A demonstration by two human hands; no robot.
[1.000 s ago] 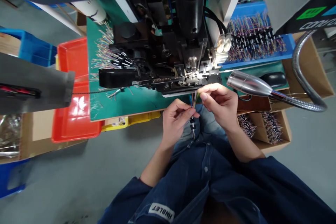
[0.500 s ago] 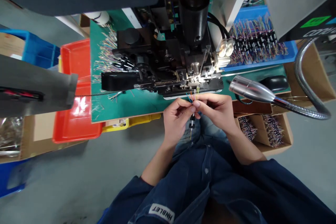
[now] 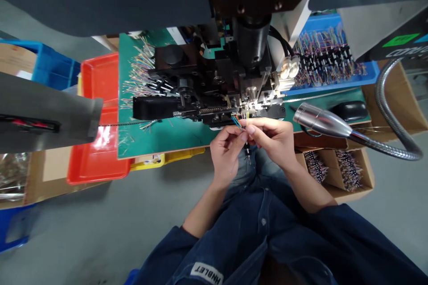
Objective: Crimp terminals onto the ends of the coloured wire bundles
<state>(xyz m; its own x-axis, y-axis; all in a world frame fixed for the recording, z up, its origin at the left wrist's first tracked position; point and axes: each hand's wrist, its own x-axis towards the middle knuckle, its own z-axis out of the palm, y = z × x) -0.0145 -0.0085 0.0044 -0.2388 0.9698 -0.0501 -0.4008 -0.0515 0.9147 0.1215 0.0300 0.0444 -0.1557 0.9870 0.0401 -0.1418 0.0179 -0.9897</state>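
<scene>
On a green mat beside red trays stands a crimping machine.

The fingers of the left hand and right hand hide where the thin coloured wires meet the small black connector, the wires too fine to count, while frame edges cut off the bench machine at top and a clear plastic bag at left.

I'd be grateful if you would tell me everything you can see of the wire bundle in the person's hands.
The wire bundle is thin insulated strands, blue, orange and yellow among them, fanning up from the pinch of the left hand and right hand. A small black connector hangs below that pinch, with short strands beneath it.
</scene>
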